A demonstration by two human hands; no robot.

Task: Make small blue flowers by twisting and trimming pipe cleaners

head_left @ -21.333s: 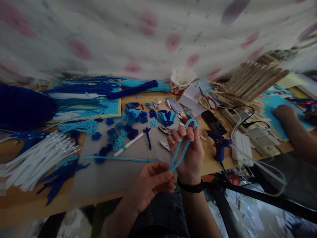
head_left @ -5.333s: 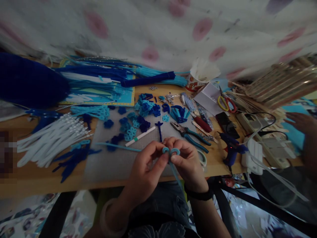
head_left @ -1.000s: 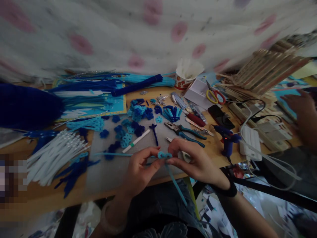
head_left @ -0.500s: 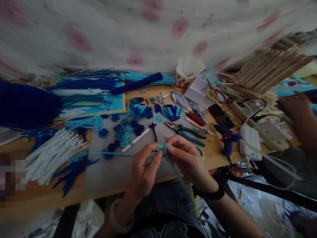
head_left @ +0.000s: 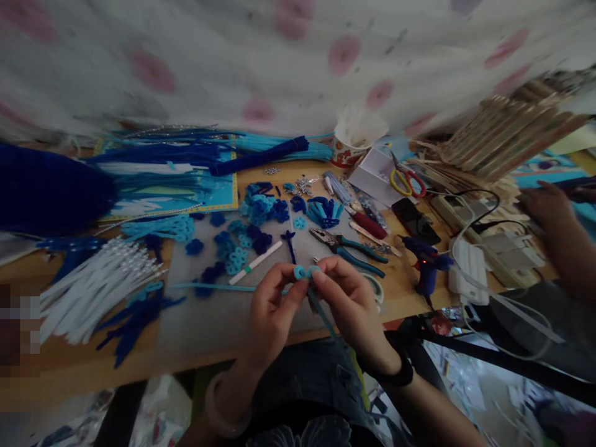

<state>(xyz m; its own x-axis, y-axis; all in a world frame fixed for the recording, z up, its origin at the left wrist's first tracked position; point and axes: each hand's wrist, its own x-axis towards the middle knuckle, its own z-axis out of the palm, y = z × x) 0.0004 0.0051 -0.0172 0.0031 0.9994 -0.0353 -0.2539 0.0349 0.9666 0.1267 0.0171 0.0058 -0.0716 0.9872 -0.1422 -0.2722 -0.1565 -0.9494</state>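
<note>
Between my two hands is a light blue pipe cleaner point(head_left: 299, 272), curled into small loops at the fingertips. My left hand point(head_left: 274, 304) pinches it from the left, and a long straight end runs out leftward over the mat. My right hand point(head_left: 347, 295) pinches the curled part from the right, with another end hanging down below the fingers. Just beyond my hands lie a dark blue twisted pipe cleaner piece point(head_left: 290, 247) and a white stick with a green band point(head_left: 256, 263). Finished blue pipe cleaner flowers point(head_left: 236, 261) lie on the grey mat point(head_left: 200, 335).
Pliers point(head_left: 349, 248), a glue gun point(head_left: 426, 264), a phone point(head_left: 416, 220) and scissors point(head_left: 407, 181) lie to the right, beside a power strip point(head_left: 479, 242). White pipe cleaner stems point(head_left: 102, 292) are at left. Another person's hand point(head_left: 544, 202) is at far right.
My fingers have shifted slightly around the curled pipe cleaner, and its left loop now shows as a rounder coil. The view has moved a little; the other things stay put.
</note>
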